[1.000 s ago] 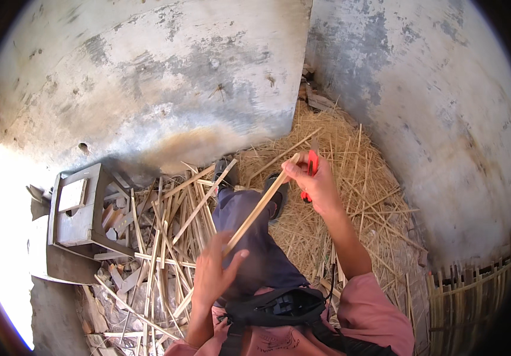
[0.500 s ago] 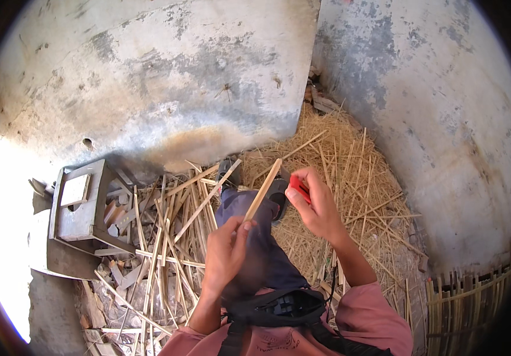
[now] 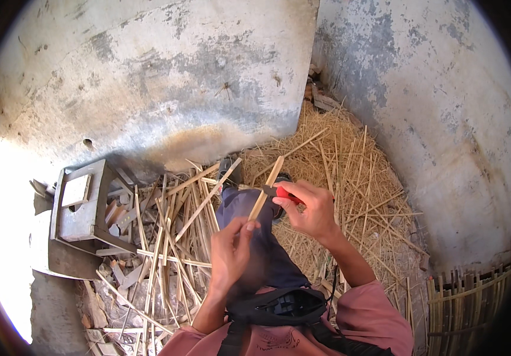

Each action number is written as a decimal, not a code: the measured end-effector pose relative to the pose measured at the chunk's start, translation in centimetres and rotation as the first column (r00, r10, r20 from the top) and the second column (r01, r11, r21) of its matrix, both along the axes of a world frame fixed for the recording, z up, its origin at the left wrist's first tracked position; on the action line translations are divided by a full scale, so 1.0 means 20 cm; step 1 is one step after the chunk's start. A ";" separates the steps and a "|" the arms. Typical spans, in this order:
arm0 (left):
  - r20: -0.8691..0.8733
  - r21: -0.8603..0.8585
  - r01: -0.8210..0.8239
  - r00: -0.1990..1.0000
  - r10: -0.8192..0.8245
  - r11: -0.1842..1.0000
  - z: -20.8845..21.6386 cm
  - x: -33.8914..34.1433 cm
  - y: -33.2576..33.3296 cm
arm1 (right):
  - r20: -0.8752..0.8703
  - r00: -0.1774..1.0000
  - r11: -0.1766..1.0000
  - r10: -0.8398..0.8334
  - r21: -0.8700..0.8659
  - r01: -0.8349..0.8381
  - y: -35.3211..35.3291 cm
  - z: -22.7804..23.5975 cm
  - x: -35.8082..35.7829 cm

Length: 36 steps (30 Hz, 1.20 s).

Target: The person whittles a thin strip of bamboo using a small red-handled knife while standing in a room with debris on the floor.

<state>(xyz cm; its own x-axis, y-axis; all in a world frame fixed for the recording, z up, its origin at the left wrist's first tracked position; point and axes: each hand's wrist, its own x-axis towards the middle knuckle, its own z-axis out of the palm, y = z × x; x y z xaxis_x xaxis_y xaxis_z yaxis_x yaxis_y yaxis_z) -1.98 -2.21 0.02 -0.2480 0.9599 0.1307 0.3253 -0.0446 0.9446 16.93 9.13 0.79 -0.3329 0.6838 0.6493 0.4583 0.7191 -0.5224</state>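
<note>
My left hand (image 3: 231,246) is closed around the lower end of a flat, pale bamboo strip (image 3: 259,206), which points up and away to the right. In my right hand (image 3: 311,210) is a red-handled tool (image 3: 282,191) with a short dark metal head (image 3: 269,190). That head lies across the upper half of the strip and appears to touch it. My fingers hide most of the handle, so the tool's exact kind is unclear.
Long split bamboo strips (image 3: 163,249) lie heaped on the left, beside a tilted wooden box-like frame (image 3: 80,202). Thin shavings (image 3: 362,190) cover the floor ahead and right. A slatted bamboo panel (image 3: 469,302) stands at lower right. Worn plaster walls (image 3: 208,71) rise behind.
My right hand has moved left and slightly down, bringing the tool's dark head onto the strip. The left hand has shifted slightly right, still gripping the strip.
</note>
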 end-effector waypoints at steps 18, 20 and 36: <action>0.099 -0.014 0.032 0.995 -0.030 0.999 -0.09 -0.04 -0.08 | -0.064 0.983 0.974 0.172 -0.136 -0.180 0.03 0.03 0.05; 0.126 -0.002 0.044 0.991 -0.043 0.999 -0.09 -0.04 -0.07 | -0.019 0.981 0.979 0.192 -0.060 -0.193 -0.01 -0.02 0.01; 0.046 0.027 0.062 0.997 -0.063 0.998 -0.05 0.00 -0.10 | -0.033 0.998 0.999 -0.045 0.017 0.045 0.07 0.00 0.03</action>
